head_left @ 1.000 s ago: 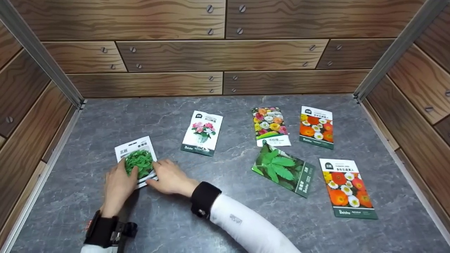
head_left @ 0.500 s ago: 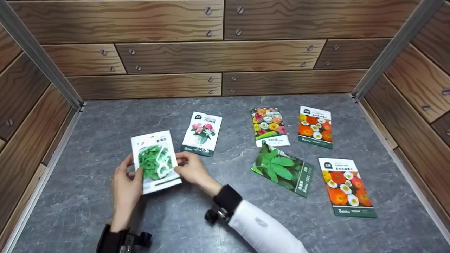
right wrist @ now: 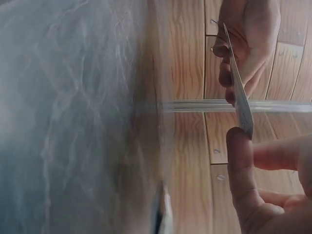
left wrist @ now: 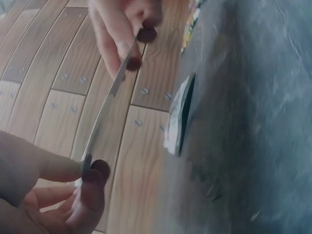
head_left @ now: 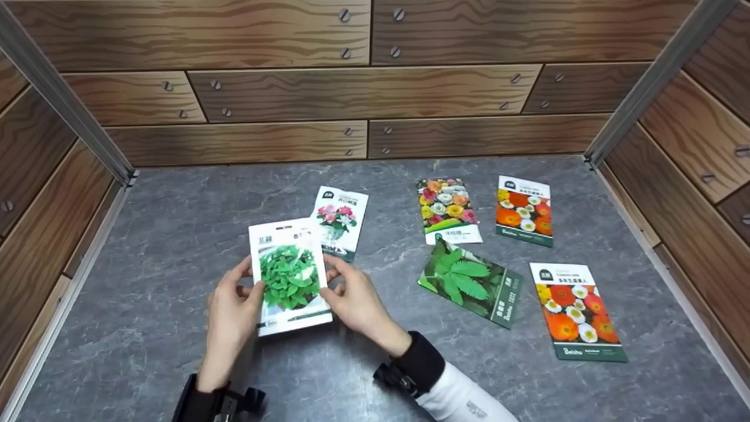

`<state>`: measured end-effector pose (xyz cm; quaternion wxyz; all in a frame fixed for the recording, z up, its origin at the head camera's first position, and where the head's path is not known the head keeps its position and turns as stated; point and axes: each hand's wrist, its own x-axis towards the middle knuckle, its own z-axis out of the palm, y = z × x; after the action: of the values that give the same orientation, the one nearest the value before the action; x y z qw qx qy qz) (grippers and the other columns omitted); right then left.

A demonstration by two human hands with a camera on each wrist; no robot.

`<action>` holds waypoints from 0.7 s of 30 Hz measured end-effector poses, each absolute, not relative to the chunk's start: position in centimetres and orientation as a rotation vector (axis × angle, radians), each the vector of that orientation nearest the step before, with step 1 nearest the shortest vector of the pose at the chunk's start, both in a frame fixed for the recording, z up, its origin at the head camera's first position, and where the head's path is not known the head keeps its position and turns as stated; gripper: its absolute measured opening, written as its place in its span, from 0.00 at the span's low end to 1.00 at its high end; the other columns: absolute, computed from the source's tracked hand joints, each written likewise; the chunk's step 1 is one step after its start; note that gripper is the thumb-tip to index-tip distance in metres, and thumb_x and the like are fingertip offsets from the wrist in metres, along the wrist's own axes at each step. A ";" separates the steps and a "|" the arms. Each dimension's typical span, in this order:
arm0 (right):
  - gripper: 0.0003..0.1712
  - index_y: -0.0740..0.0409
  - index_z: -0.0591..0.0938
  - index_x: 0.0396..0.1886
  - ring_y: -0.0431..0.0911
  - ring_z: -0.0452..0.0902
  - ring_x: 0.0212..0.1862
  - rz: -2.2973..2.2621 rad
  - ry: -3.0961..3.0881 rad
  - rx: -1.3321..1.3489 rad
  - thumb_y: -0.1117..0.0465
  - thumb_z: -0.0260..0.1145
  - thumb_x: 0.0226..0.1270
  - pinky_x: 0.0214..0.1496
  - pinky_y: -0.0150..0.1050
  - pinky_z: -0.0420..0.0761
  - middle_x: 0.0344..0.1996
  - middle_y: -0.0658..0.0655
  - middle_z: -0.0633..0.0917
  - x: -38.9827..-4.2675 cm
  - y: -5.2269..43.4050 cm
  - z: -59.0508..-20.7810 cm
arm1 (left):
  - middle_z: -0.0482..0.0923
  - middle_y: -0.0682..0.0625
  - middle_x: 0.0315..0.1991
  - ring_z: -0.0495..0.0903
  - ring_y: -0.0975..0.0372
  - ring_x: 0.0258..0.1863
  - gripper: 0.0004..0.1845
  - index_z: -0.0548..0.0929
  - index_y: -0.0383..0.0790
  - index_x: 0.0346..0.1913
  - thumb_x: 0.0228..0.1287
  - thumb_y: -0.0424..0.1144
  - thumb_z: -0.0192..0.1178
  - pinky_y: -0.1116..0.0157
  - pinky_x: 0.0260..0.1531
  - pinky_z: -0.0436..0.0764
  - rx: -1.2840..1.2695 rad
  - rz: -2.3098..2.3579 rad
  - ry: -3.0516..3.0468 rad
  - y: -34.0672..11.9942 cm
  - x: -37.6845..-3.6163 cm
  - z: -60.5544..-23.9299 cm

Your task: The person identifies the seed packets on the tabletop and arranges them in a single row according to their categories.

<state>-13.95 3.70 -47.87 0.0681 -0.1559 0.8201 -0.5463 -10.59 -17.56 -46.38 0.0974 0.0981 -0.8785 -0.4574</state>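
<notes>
Both hands have the white glossy seed packet with the green leafy picture lifted off the grey marbled stone-look tabletop, near the left of the scene. The left hand pinches its left edge between thumb and fingertips, and the right hand pinches the right edge the same way; the wrist views show the packet edge-on, thin as a card, caught only at its margins.

That grip looks to me like the weak point: the film is slick and flat, held by narrow pinches, so if either thumb eases off the packet could swing or slip down onto the table. Squeezing the two edges toward each other would likely bow or crease it.

Just beyond it lies a white packet with pink flowers, partly overlapped in the head view. To the right lie a packet of mixed coloured blooms, an orange-and-white poppy packet, a dark green fern-leaf packet lying askew, and a second orange poppy packet nearest on the right. Brown wood-grain panels with screw heads wall the space
</notes>
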 end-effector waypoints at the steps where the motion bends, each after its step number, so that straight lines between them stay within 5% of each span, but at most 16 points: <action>1: 0.35 0.69 0.72 0.74 0.30 0.69 0.22 -1.614 2.508 -0.490 0.70 0.67 0.68 0.27 0.24 0.74 0.44 0.63 0.85 -13.7 3.8 -47.8 | 0.83 0.32 0.55 0.76 0.67 0.29 0.28 0.73 0.28 0.73 0.72 0.28 0.60 0.74 0.25 0.72 0.270 -1.322 -2.619 -17.5 -10.5 -46.3; 10: 0.41 0.63 0.72 0.76 0.30 0.71 0.27 -1.245 2.783 -0.653 0.65 0.75 0.64 0.29 0.24 0.74 0.40 0.54 0.87 -12.0 3.4 -47.9 | 0.82 0.31 0.53 0.76 0.61 0.28 0.31 0.71 0.24 0.73 0.71 0.31 0.65 0.71 0.25 0.70 0.147 -1.064 -2.806 -18.1 -9.9 -46.1; 14: 0.42 0.63 0.72 0.75 0.39 0.81 0.33 -1.048 2.820 -0.677 0.61 0.76 0.63 0.35 0.30 0.81 0.43 0.55 0.88 -11.5 3.1 -48.1 | 0.82 0.29 0.56 0.81 0.54 0.31 0.34 0.72 0.24 0.73 0.67 0.34 0.70 0.60 0.29 0.78 0.138 -0.964 -2.902 -18.6 -10.0 -46.3; 17: 0.44 0.65 0.71 0.76 0.51 0.88 0.46 -0.919 2.830 -0.664 0.58 0.77 0.62 0.46 0.43 0.88 0.53 0.59 0.88 -11.3 3.1 -48.1 | 0.80 0.26 0.60 0.86 0.42 0.43 0.37 0.71 0.25 0.74 0.66 0.36 0.71 0.46 0.44 0.86 0.119 -0.908 -3.007 -18.6 -10.0 -46.4; 21: 0.47 0.67 0.71 0.75 0.57 0.87 0.53 -0.764 2.812 -0.655 0.54 0.79 0.59 0.52 0.50 0.89 0.58 0.62 0.86 -11.0 3.1 -48.1 | 0.70 0.22 0.70 0.77 0.30 0.65 0.40 0.67 0.27 0.77 0.66 0.38 0.71 0.33 0.64 0.77 0.117 -0.863 -3.183 -18.5 -10.1 -46.6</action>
<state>-10.96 3.06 -48.14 0.0774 -0.2186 0.9387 -0.2551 -10.05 -18.52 -46.64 -0.0790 0.0355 -0.9616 -0.2606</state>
